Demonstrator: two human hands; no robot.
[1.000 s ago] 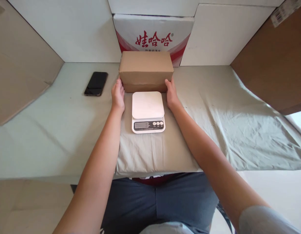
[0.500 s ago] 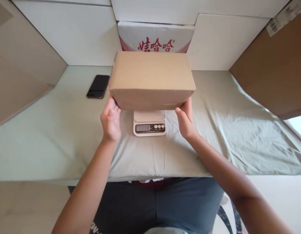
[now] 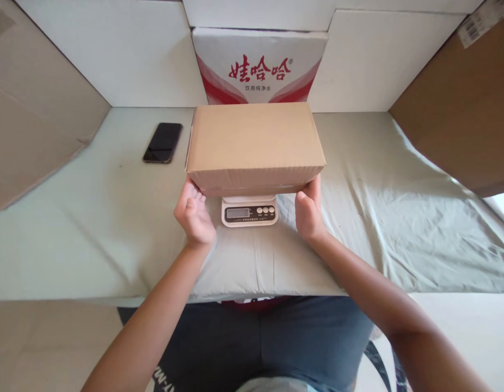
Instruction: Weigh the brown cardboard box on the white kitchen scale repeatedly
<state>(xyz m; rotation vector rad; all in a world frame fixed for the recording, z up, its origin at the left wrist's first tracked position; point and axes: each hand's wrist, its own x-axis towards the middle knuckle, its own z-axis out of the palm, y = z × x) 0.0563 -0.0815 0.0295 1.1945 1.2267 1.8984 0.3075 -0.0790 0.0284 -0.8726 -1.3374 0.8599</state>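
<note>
A brown cardboard box (image 3: 256, 136) is held level between my two hands, right over a white kitchen scale (image 3: 249, 222). My left hand (image 3: 195, 218) supports the box's near left corner, its fingers partly hidden under it. At the near right corner my right hand (image 3: 309, 212) grips it, with the fingers underneath. The scale's display and several buttons show in front of the box, while its weighing plate is mostly covered. Whether the box touches the plate, I cannot tell.
A black smartphone (image 3: 163, 142) lies left of the box on the pale green cloth (image 3: 125, 228). Behind stands a white carton with red lettering (image 3: 260, 65) against white panels. Large brown cardboard (image 3: 40, 109) rises on the left, and another brown carton (image 3: 452, 114) on the right.
The box has come down and slightly nearer to me, with both hands on it. More of the lettered carton behind it now shows, and less of the scale's plate.
</note>
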